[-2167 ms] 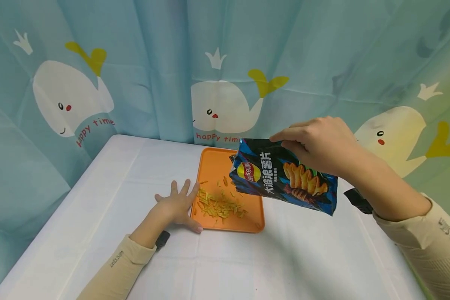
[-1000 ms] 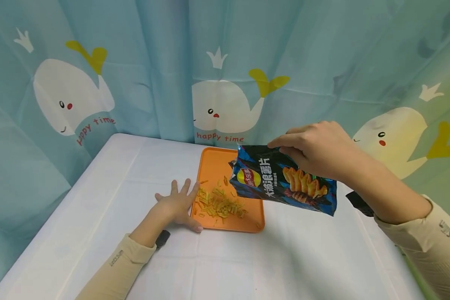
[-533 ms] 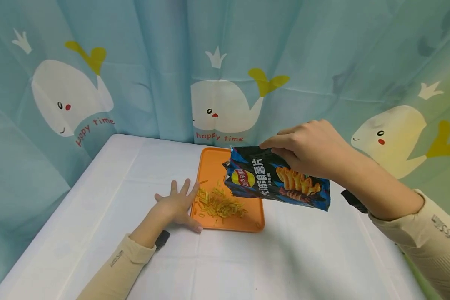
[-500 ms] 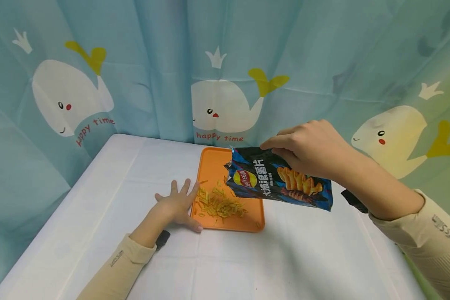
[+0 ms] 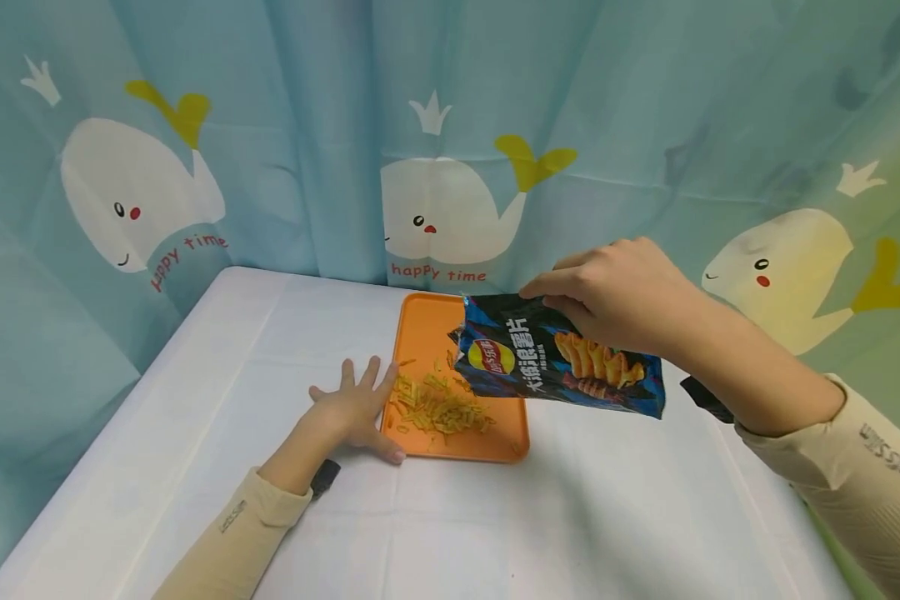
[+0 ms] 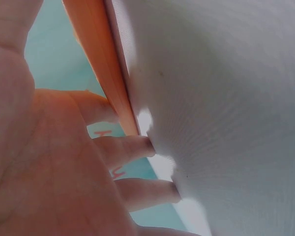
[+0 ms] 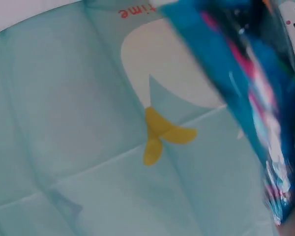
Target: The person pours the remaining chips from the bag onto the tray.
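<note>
My right hand (image 5: 622,292) grips a dark blue and black potato chip bag (image 5: 540,358) by its upper edge, in the air over the right part of an orange tray (image 5: 429,321). The bag lies on its side, its torn end toward the left. Broken yellow chip pieces (image 5: 446,410) are heaped on the tray's near half. With fingers spread, my left hand (image 5: 348,412) rests at the tray's left edge. In the left wrist view, the fingers (image 6: 125,149) reach the tray's side wall (image 6: 96,49). The right wrist view has the bag (image 7: 236,64) blurred, and most of that hand is hidden.
A white cloth covers the table (image 5: 270,367) under the tray. Behind it hangs a light blue curtain (image 5: 330,150) with printed whales, close to the tray's far edge.
My right hand and the bag have shifted slightly left and a little down. The heap of chip pieces looks fuller than at first. My left hand has stayed in place.
</note>
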`<state>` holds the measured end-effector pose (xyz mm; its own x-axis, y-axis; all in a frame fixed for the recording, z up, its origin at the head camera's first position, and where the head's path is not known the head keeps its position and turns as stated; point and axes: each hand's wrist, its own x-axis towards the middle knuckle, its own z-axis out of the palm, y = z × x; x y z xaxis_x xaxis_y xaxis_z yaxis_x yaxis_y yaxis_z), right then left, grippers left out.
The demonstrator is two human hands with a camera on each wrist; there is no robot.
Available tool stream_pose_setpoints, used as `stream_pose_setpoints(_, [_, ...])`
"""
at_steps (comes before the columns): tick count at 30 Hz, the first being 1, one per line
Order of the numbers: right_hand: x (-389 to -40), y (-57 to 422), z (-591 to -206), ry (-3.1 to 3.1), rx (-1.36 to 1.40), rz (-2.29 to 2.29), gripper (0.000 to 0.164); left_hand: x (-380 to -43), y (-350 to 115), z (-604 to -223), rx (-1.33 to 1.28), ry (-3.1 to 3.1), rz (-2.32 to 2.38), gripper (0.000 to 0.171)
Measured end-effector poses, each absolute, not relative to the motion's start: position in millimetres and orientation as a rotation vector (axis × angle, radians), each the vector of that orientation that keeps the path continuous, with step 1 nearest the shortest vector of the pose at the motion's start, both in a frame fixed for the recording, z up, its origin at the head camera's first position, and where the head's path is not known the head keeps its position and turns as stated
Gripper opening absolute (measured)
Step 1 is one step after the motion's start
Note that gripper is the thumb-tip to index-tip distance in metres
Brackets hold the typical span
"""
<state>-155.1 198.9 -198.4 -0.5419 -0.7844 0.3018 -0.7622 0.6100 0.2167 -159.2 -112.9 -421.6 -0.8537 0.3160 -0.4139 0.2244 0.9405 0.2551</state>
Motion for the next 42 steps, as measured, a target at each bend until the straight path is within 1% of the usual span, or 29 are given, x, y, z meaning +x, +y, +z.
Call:
stream_pose_setpoints(31, [-153.0,195.1,-198.3,-2.500,1.232,-0.145,0.020,-159.3,-113.1,-419.5,0.375,2.638,0.274,0.140])
stream_pose_setpoints(39, [-152.1,197.9,-198.5,-2.467,1.223,-0.079,0.022,-159.5,-113.8,-421.3,0.382,2.643,0.276,0.141])
stream_pose_setpoints(42, [-152.1,202.5,-202.4,-2.466,1.179,-0.033,0.023,-159.7,-114.1,-423.0,0.389,2.647,0.273,0.142])
